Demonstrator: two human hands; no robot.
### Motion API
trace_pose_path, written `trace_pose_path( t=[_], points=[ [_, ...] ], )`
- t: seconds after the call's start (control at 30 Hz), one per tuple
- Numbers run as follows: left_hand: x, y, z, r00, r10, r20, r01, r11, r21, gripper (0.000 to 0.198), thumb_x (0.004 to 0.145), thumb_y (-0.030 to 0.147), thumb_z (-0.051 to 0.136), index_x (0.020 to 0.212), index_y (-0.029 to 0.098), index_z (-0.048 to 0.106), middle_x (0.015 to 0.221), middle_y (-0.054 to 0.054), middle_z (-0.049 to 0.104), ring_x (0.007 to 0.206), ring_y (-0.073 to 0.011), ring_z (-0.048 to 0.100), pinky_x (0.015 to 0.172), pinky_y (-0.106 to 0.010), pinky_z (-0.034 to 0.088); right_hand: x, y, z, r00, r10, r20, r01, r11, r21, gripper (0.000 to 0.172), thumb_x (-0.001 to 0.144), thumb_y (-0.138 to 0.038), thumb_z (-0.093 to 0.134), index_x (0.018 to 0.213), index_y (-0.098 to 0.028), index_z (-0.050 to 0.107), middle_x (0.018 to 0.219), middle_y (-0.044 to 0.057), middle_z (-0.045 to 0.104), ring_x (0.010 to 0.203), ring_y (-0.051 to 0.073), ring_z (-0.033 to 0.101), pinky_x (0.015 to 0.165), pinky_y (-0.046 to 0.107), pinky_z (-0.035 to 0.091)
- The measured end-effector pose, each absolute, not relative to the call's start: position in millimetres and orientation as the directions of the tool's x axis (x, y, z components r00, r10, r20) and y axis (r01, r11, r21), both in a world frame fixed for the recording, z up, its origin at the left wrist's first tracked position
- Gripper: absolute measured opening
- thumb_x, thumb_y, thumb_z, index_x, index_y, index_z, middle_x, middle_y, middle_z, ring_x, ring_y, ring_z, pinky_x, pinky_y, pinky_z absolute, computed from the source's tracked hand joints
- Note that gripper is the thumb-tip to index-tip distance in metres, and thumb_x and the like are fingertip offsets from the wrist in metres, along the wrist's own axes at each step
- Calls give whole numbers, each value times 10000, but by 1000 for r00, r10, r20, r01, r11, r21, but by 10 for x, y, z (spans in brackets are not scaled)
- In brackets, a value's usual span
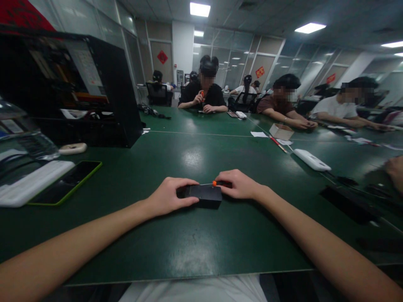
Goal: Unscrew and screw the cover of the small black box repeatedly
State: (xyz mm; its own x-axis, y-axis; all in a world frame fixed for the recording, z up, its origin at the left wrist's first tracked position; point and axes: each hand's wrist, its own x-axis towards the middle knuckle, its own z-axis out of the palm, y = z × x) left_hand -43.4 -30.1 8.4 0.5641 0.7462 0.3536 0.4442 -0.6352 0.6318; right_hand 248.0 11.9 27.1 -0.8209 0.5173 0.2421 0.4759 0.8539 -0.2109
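Observation:
A small black box (206, 196) rests on the green table in front of me. My left hand (168, 196) grips its left end, thumb on the near side and fingers along the far side. In my right hand (239, 184) is a screwdriver (215, 183) with an orange and black handle. Its thin metal shaft points left along the box's far top edge. Whether the tip touches the box I cannot make out. The right thumb lies close to the box's right end.
On the left are a phone (67, 182) with a green edge, a white power strip (34, 184), a clear bottle (28, 130) and an open computer case (116, 92). To the right lie another power strip (311, 160) and an open carton (281, 131). Several people sit around the table (189, 243).

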Motion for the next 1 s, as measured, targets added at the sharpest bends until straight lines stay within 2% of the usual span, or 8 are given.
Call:
trace_pose_path(
  t=[0.2,0.37,0.53,0.67,0.77,0.87,1.0],
  points=[
    [-424,-333,99,539,752,380,454,-639,620,394,842,379,751,1174,169,726,1121,-78,775,982,-240,727,869,-326,540,2595,189,335,-788,582,201,568,813,-126,314,967,-418,561,989,-132,687,882,74,657,730,156,598,657,264,422],
    [-405,-347,102,522,765,376,472,-627,620,396,830,395,758,1154,170,732,1108,-80,781,982,-252,734,874,-337,549,2611,230,313,-772,609,184,605,792,-84,278,972,-389,569,997,-146,702,907,77,654,769,175,614,671,278,431],
    [-386,-345,101,516,765,384,466,-628,623,382,832,397,755,1146,180,735,1095,-73,787,967,-247,739,857,-328,558,2565,207,287,-764,607,217,601,793,-99,281,987,-403,555,1020,-168,704,916,73,661,773,168,619,677,279,454],
    [-393,-338,87,516,765,385,459,-626,630,375,831,388,755,1140,176,735,1078,-69,790,948,-239,740,842,-317,560,2501,117,321,-762,575,300,561,816,-140,332,1032,-397,450,1146,-161,655,1058,114,654,962,199,616,834,330,496],
    [-395,-330,78,525,757,390,451,-635,627,374,832,381,757,1140,171,732,1065,-66,788,930,-231,737,833,-309,555,2430,13,365,-798,487,356,446,874,-194,438,1000,-513,484,1192,-148,631,1107,132,649,997,214,609,863,351,506],
    [-397,-323,76,536,745,396,448,-649,615,371,840,378,753,1145,168,729,1075,-70,785,937,-232,734,837,-309,549,2342,-98,408,-841,398,366,383,916,-117,522,922,-591,585,1149,-127,662,1035,135,661,923,228,605,790,356,498],
    [-400,-317,74,536,747,393,454,-648,611,371,838,373,755,1150,173,727,1089,-71,785,944,-235,734,844,-311,551,2248,-196,441,-849,392,356,423,906,11,453,940,-544,570,1064,-127,700,897,106,648,819,205,574,707,330,467]
  ],
)
